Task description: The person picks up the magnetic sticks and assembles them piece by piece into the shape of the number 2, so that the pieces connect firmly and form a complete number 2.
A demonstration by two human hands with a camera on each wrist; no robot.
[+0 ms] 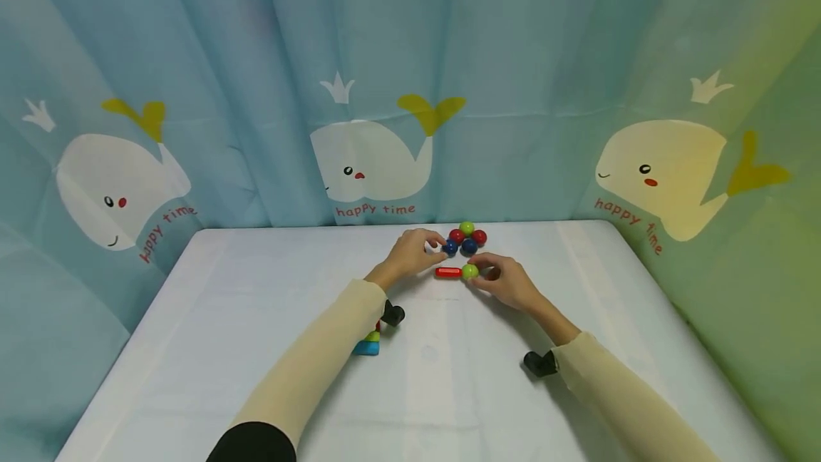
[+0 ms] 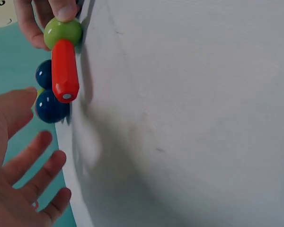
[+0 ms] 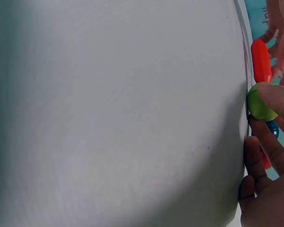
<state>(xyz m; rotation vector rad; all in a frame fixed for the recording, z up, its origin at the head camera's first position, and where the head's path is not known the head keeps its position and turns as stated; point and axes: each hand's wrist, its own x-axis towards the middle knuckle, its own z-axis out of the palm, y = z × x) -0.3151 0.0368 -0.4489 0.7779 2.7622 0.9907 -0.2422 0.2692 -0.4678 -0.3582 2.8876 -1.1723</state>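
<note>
Nearest the camera is the person's left sleeve (image 1: 308, 362), pale, with a black patch at its lower end. The left grip (image 1: 410, 254) is spread, its fingers apart, and has hold of nothing; it is near two blue balls (image 1: 470, 247), though whether a fingertip touches one cannot be told. The right grip (image 1: 507, 281) is narrowed onto a green ball (image 1: 470, 271), pinched between thumb and fingers. A red stick (image 1: 447, 272) joins that ball and points from the right grip toward the left grip's side. Just beyond both grips, the blue balls cluster with two red balls (image 1: 479, 237) and a second green ball (image 1: 467, 228). Camera-side of the left grip, coloured blocks (image 1: 367, 348), partly hidden by the sleeve, sit on the white surface (image 1: 430, 398).
</note>
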